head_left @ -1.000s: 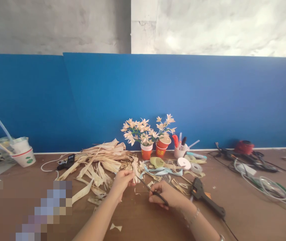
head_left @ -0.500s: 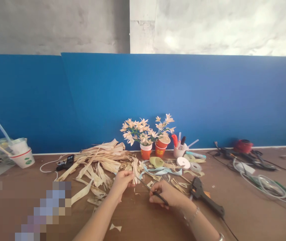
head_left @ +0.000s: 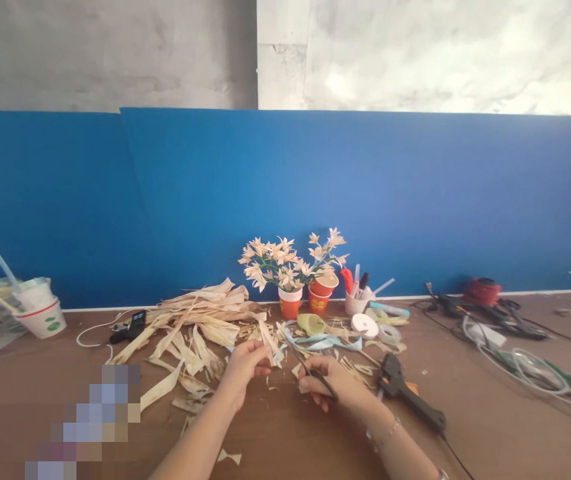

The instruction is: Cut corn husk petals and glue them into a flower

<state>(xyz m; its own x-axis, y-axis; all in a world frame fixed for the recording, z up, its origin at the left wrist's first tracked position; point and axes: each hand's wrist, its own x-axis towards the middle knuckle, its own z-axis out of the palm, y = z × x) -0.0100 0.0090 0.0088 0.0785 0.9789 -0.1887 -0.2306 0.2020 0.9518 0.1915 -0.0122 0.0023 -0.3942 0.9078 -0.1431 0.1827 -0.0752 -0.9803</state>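
Note:
My left hand (head_left: 249, 363) is closed in a pinch on a pale strip of dried husk (head_left: 268, 335), which points up and away from the fingertips. My right hand (head_left: 326, 381) grips dark scissors (head_left: 307, 370), whose blades reach up and left toward the strip. Whether the blades touch it I cannot tell. Behind the left hand spreads a heap of dried husks (head_left: 205, 310). Past the hands, cream flowers (head_left: 278, 257) on green stems stand in a stack of red-and-white paper cups (head_left: 290, 303).
A black glue gun (head_left: 410, 393) lies right of my right hand, its cord trailing forward. Tape rolls (head_left: 364, 325) and a pen cup (head_left: 356, 303) stand behind. Cables (head_left: 520, 370) tangle at the right. A white cup (head_left: 43, 319) is at left. A blue partition (head_left: 365, 193) closes off the back.
The scissors' blades have swung more upright and back from my left fingers. The husk strip in my left hand now tilts to the upper left. The view has shifted slightly.

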